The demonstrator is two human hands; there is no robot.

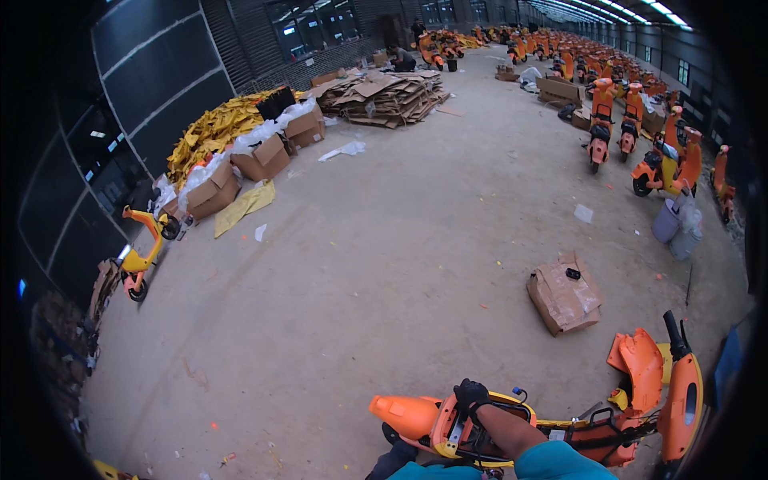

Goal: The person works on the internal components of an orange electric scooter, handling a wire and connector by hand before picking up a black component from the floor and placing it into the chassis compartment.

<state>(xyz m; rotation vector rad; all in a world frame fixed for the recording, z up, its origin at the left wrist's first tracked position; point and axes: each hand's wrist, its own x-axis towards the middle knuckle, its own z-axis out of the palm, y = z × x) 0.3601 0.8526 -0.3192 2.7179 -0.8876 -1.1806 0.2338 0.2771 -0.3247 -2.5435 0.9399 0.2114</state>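
Note:
My right hand, in a black glove, reaches in from the lower edge with its fingers curled over the upper rim of an open seat compartment on an orange and yellow scooter. The scooter lies across the bottom right of the head view, its handlebar end at the right, with a black grip. An orange body panel is beside that front end. Metal parts show inside the compartment, partly hidden by my forearm. My left hand does not show.
A cardboard package lies ahead right. A yellow scooter stands left, near boxes and yellow bags. Flattened cardboard is piled farther back, near a crouching person. Scooter rows and a bucket line the right.

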